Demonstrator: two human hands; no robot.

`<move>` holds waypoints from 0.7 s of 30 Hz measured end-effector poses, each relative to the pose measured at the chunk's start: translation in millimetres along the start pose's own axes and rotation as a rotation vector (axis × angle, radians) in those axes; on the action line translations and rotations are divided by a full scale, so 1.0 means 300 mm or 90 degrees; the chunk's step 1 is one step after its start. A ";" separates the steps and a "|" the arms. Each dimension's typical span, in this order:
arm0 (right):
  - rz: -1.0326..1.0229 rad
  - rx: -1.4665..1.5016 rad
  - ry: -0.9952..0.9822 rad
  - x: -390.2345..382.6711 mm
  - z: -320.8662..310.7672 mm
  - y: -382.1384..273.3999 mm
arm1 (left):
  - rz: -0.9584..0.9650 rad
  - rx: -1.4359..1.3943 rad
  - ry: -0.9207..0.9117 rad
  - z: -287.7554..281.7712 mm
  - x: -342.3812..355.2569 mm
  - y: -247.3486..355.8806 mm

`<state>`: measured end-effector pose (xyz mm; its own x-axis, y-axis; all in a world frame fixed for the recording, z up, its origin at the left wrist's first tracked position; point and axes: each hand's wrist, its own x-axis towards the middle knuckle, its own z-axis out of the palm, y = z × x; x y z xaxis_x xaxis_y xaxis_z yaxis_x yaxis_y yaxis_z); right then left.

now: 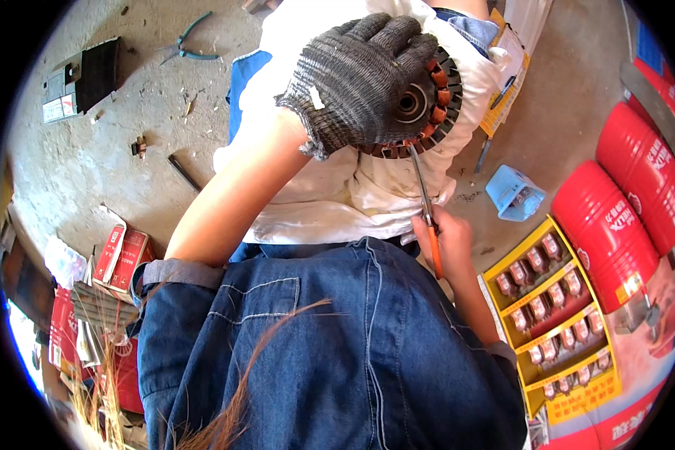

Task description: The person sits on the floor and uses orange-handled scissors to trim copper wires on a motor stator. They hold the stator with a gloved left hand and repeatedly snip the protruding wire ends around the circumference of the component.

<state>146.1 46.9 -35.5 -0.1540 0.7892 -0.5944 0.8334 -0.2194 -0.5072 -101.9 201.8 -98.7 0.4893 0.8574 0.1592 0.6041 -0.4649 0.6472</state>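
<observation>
A round motor stator (444,97) with dark slotted teeth, copper coils and a ring-shaped hub rests on the white cloth (337,187) over my lap. My left hand (360,82), in a grey-black knitted glove, lies across its left side with the fingers curled over the top edge. Bare, my right hand (453,238) grips scissors (425,199) with orange handles, just below the stator. Their narrow metal tips touch or nearly touch the stator's lower rim; the exact contact is too small to tell.
Blue-handled pliers (191,54), a black-and-white box (79,81) and a dark bar (183,173) lie on the concrete floor at left. To the right are a blue plastic basket (514,193), a yellow rack (555,315) of small packets, red drums (606,232) and a clipboard (508,67).
</observation>
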 end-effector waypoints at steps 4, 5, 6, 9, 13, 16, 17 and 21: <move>-0.033 0.007 0.038 0.002 0.042 0.042 | 0.034 0.071 0.024 0.002 0.000 0.002; -0.033 0.006 0.036 0.000 0.051 0.050 | 0.045 0.088 0.029 0.003 -0.001 0.001; -0.033 0.004 0.035 -0.001 0.057 0.056 | 0.042 0.072 0.026 0.009 -0.003 -0.002; -0.027 0.012 0.039 0.004 0.068 0.055 | 0.035 0.030 0.013 0.016 -0.003 -0.006; -0.036 0.017 0.049 0.003 0.034 0.029 | -0.002 -0.004 -0.007 0.003 0.010 0.006; 0.058 -0.021 -0.039 -0.013 -0.110 -0.018 | -0.070 0.035 0.024 -0.003 0.014 0.055; 0.019 -0.073 -0.049 -0.005 -0.158 -0.012 | -0.098 0.057 0.039 -0.002 0.012 0.081; -0.079 -0.170 -0.103 0.082 -0.313 0.041 | -0.200 0.039 0.062 0.006 -0.013 0.153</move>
<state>202.4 117.4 2.2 -0.3279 0.6944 -0.6405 0.9094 0.0484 -0.4130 -74.9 176.9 -70.7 0.2123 0.9767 0.0310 0.7540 -0.1839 0.6306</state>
